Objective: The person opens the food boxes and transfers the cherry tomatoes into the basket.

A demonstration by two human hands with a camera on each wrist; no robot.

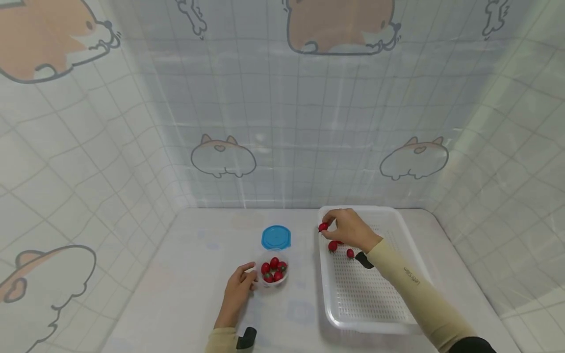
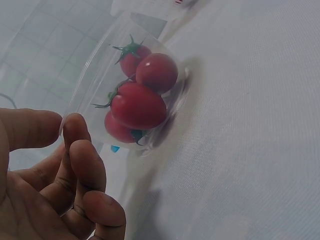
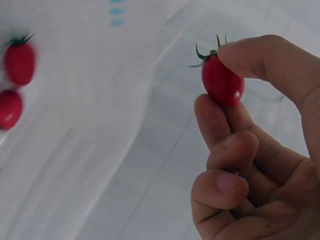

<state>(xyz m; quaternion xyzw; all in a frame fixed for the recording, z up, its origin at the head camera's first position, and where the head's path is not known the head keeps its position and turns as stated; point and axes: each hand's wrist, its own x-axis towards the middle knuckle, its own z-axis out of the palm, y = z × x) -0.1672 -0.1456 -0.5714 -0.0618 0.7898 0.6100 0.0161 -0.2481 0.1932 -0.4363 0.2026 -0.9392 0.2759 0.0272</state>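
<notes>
My right hand (image 1: 350, 229) pinches a cherry tomato (image 3: 222, 80) between thumb and fingers, above the left rim of the white basket (image 1: 328, 299). The tomato is red with green sepals. With thumb and forefinger my left hand (image 1: 238, 289) pinches the rim of a clear plastic cup (image 2: 95, 75), which stands on the table. Several cherry tomatoes (image 2: 139, 106) lie inside the cup. A few more tomatoes (image 1: 350, 253) rest in the basket below my right hand, partly hidden by it in the head view.
Just behind the cup, a blue lid (image 1: 276, 237) lies flat on the white-covered table (image 1: 190, 284). The basket takes up the table's right side. Tiled-pattern sheets (image 1: 309, 108) with cartoon dogs enclose the back and both sides.
</notes>
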